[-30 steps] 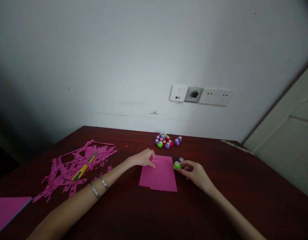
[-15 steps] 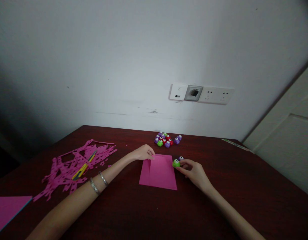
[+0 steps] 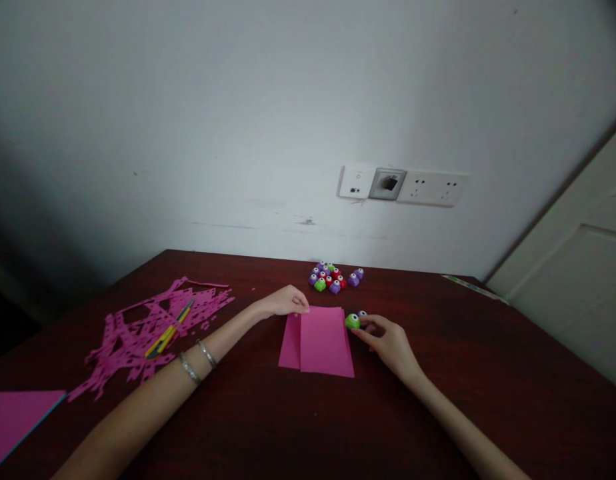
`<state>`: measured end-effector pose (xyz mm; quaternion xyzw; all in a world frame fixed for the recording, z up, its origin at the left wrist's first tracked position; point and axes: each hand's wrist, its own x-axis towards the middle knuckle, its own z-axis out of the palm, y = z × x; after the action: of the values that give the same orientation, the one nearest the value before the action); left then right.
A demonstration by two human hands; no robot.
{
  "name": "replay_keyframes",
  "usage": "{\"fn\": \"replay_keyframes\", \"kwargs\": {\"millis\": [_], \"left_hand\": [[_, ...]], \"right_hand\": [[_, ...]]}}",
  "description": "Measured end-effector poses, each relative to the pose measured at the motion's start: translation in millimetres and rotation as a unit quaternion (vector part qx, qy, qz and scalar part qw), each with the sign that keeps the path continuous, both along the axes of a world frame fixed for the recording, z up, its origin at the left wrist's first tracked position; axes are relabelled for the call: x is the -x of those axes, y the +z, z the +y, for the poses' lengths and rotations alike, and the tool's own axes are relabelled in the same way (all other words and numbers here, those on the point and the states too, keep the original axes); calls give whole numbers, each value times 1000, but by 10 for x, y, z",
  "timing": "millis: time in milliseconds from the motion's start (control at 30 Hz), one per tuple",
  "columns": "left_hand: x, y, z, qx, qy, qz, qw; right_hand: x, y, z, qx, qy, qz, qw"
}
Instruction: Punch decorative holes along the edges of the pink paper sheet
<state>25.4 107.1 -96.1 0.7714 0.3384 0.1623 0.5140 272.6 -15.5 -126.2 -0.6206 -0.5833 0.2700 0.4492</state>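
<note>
Left hand point(image 3: 287, 301) pinched the sheet point(image 3: 325, 340) by its far corner, seemingly to steady it; right hand point(image 3: 388, 337) gripped the green punch point(image 3: 353, 322) beside it!

The pale wall point(image 3: 238, 120) shows dark scuffs point(image 3: 307, 222) low down, just above the table point(image 3: 268, 427), which is dark reddish-brown and set against it. Wall sockets point(image 3: 404, 187) sit in one row. A panelled door point(image 3: 588, 273) slants at right. Light is dim; the far left lies in shadow.
</note>
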Motion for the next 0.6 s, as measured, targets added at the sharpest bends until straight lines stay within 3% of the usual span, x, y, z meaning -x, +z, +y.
{"fn": "replay_keyframes", "kwargs": {"millis": [600], "left_hand": [[-8, -2, -29, 14, 7, -8, 1000]], "right_hand": [[-6, -17, 6, -2, 9, 2, 1000]]}}
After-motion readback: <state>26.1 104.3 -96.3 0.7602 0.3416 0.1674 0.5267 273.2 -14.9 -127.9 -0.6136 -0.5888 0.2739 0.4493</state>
